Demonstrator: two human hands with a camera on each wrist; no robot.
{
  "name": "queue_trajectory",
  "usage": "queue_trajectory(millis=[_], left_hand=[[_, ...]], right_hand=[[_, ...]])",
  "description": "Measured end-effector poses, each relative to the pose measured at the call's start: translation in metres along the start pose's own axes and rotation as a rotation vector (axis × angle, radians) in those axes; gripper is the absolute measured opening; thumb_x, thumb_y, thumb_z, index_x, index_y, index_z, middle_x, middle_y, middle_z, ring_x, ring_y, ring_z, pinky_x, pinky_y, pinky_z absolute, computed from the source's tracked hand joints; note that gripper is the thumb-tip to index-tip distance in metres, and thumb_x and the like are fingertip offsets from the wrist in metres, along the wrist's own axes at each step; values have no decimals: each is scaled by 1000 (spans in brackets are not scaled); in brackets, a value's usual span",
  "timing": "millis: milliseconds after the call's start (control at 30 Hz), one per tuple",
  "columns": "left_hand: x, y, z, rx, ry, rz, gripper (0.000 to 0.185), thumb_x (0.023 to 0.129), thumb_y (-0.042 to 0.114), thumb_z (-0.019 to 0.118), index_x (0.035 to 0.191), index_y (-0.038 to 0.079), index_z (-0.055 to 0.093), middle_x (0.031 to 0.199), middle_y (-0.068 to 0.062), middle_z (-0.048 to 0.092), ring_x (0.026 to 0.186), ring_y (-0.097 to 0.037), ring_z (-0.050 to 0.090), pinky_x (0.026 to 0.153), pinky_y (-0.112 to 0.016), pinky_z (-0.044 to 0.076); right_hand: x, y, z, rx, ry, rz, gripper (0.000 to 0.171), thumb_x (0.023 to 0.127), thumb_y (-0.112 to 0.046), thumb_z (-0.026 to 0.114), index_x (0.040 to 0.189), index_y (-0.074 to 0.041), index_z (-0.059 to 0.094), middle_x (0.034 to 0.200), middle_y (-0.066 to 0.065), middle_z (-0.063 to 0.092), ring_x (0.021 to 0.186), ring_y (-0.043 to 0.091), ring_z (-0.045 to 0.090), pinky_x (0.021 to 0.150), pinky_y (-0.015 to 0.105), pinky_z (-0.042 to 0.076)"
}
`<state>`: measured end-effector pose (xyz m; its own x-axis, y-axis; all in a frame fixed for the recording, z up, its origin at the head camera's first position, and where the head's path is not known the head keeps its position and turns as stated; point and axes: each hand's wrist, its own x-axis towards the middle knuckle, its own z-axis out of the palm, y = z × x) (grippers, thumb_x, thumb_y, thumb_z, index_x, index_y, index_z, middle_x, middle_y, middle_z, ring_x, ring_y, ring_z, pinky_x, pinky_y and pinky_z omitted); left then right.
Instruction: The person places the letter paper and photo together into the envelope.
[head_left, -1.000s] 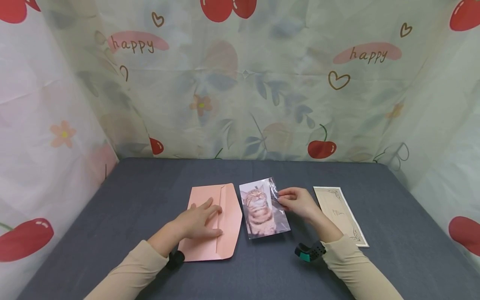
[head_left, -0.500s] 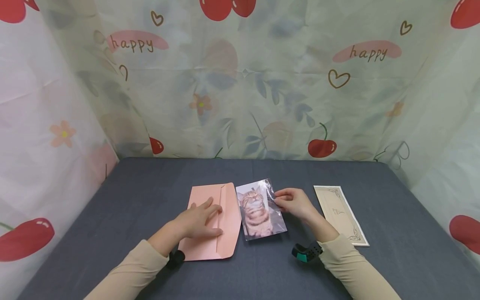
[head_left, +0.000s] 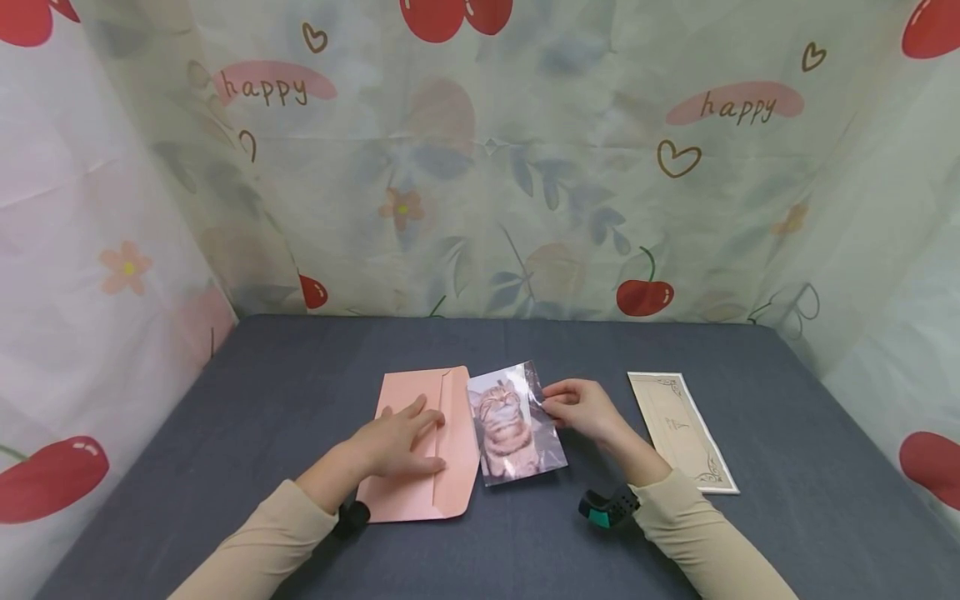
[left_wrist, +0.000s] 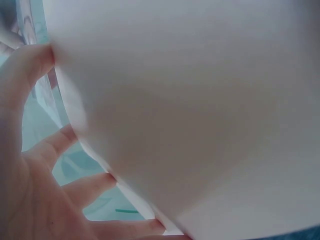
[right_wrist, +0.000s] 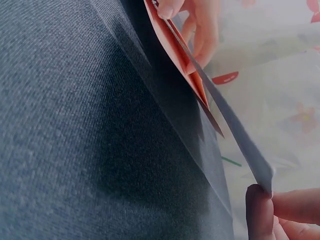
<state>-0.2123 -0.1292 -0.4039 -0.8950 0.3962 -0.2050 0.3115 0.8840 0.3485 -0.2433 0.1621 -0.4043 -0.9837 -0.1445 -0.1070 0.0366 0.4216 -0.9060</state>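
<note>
A pink envelope [head_left: 450,492] lies on the table with its flap spread toward the right. My left hand [head_left: 401,442] rests on it with fingers apart; in the left wrist view the fingertips touch the envelope's pale surface [left_wrist: 190,100]. A cat picture card [head_left: 506,425] in a clear plastic sleeve is pinched at its right edge between the thumb and fingers of my right hand [head_left: 592,408]. The card's left edge overlaps the envelope's flap in the head view. From the right wrist, the card [right_wrist: 235,130] shows edge-on, tilted above the table.
A cream card with a white border and corner ornaments [head_left: 678,425] lies right of my right hand, beside the forearm. The dark grey table [head_left: 525,550] is bounded by a printed curtain [head_left: 487,208] at the back and sides. A black band [head_left: 609,508] hangs at the right wrist.
My right hand has moved a little to the left with the cat card, bringing its left edge over the envelope's flap. My left hand and the envelope have stayed in place.
</note>
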Motion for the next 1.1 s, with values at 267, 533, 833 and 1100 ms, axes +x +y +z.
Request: queue_trajectory(millis=[267, 533, 833, 1100], left_hand=[[1, -1, 1, 8, 1, 10, 57, 80, 52, 65, 128, 27, 48, 153, -16, 26, 133, -41, 39, 112, -59, 20], [0, -1, 2, 0, 1, 13, 58, 80, 52, 65, 129, 27, 48, 154, -17, 26, 133, -41, 39, 112, -60, 20], [1, -1, 3, 4, 6, 14, 57, 79, 52, 65, 128, 27, 49, 153, -17, 26, 133, -42, 39, 112, -60, 20], [0, -1, 2, -1, 8, 17, 57, 79, 51, 66, 127, 26, 49, 153, -17, 27, 133, -41, 39, 112, -59, 19]], right_hand=[[0, -1, 5, 4, -4, -7, 25, 86, 0, 61, 108, 11, 60, 93, 20, 69, 73, 8, 63, 67, 29, 58], [0, -3, 8, 22, -21, -7, 26, 86, -1, 61, 110, 12, 59, 94, 20, 69, 73, 8, 63, 67, 29, 58], [2, -2, 11, 11, -16, 11, 26, 87, -3, 61, 110, 9, 60, 95, 20, 69, 74, 11, 64, 68, 30, 58], [1, -4, 12, 15, -15, 13, 26, 87, -4, 62, 110, 9, 60, 95, 20, 68, 73, 11, 64, 68, 31, 58]])
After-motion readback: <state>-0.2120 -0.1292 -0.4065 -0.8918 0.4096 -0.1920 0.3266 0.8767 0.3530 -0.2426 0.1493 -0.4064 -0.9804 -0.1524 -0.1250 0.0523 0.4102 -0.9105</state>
